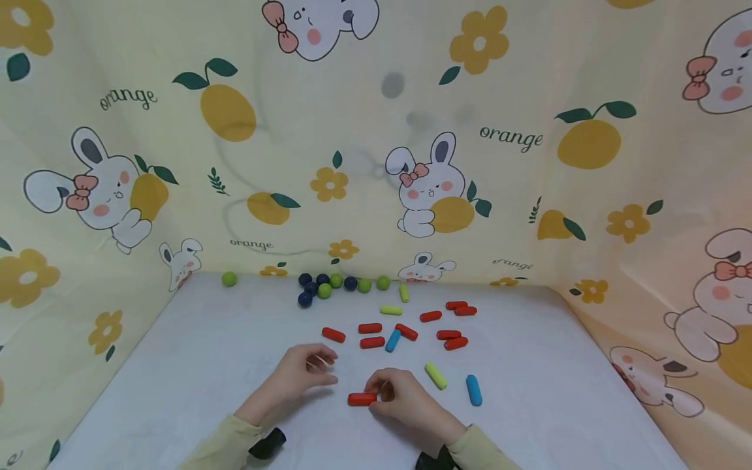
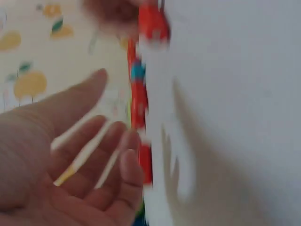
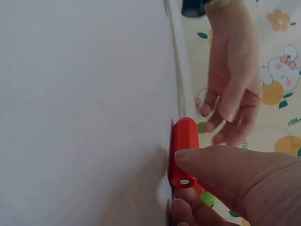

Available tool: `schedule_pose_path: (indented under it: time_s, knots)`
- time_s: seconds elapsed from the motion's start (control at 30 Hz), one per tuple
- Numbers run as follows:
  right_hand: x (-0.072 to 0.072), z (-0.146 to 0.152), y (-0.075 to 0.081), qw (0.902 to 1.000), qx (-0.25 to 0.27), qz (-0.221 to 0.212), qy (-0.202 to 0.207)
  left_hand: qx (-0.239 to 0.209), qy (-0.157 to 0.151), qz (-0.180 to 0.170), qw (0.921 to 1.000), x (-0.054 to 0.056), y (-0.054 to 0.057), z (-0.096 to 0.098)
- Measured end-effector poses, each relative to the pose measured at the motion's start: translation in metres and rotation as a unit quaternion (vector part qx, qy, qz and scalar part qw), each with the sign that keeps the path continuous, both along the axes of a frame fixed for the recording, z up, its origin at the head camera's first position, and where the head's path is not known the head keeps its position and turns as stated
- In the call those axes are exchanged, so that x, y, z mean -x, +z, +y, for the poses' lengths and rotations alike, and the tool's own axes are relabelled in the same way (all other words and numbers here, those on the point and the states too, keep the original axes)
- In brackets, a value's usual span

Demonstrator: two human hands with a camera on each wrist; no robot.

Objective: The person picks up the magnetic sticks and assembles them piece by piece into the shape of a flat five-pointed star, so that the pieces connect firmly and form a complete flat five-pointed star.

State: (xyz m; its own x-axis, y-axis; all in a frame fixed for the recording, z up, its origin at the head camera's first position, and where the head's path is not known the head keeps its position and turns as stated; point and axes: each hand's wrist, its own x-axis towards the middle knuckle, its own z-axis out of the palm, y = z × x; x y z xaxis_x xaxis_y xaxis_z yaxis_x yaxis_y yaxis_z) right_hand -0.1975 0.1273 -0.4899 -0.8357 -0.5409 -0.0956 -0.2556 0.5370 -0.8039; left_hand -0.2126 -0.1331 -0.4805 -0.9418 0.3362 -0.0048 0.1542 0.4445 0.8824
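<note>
In the head view, my right hand (image 1: pixel 405 401) pinches a short red stick (image 1: pixel 360 399) with rounded ends, low over the near middle of the table. The right wrist view shows the thumb pressed on this red stick (image 3: pixel 185 141), which has a pale round spot at its end and lies along the white surface. My left hand (image 1: pixel 296 375) is to the left of it, holding nothing, its fingers loosely bent and thumb apart. Beyond the hands lie several more red sticks (image 1: pixel 370 328) and a blue stick (image 1: pixel 393 341).
A lime stick (image 1: pixel 436 376) and a second blue stick (image 1: pixel 474 390) lie right of my right hand. Dark blue balls (image 1: pixel 305 299) and green balls (image 1: pixel 383 282) sit along the back edge of the white table (image 1: pixel 546 405). A printed curtain (image 1: pixel 364 163) stands behind.
</note>
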Motion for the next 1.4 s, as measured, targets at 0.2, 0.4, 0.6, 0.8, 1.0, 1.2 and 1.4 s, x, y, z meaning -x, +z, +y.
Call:
schedule_pose_path:
  time_s: [0.2, 0.4, 0.6, 0.8, 1.0, 1.2, 1.4]
  knots:
    - [0.001, 0.003, -0.001, 1.0, -0.002, 0.003, -0.005, -0.022, 0.107, 0.062, 0.9921, 0.045, 0.008, -0.035]
    - [0.001, 0.004, -0.001, 0.9999, 0.0, 0.01, -0.003, -0.041, 0.153, 0.089, 0.9834, 0.089, 0.002, -0.059]
    - [0.0, 0.003, -0.001, 1.0, 0.001, 0.008, 0.001, -0.041, 0.146, 0.087, 0.9847, 0.108, -0.006, -0.06]
    - [0.0, 0.002, -0.001, 1.0, 0.005, 0.004, -0.001, -0.028, 0.133, 0.074, 0.988, 0.116, -0.01, -0.051]
    - [-0.001, 0.001, 0.0, 1.0, 0.009, 0.004, 0.001, -0.013, 0.128, 0.059, 0.99, 0.12, -0.015, -0.047]
    - [-0.001, 0.002, 0.001, 1.0, 0.006, 0.004, -0.002, 0.0, 0.127, 0.048, 0.9907, 0.119, -0.017, -0.044]
    - [-0.002, 0.003, 0.002, 0.9999, 0.012, 0.008, 0.007, 0.009, 0.125, 0.029, 0.9916, 0.113, -0.018, -0.043]
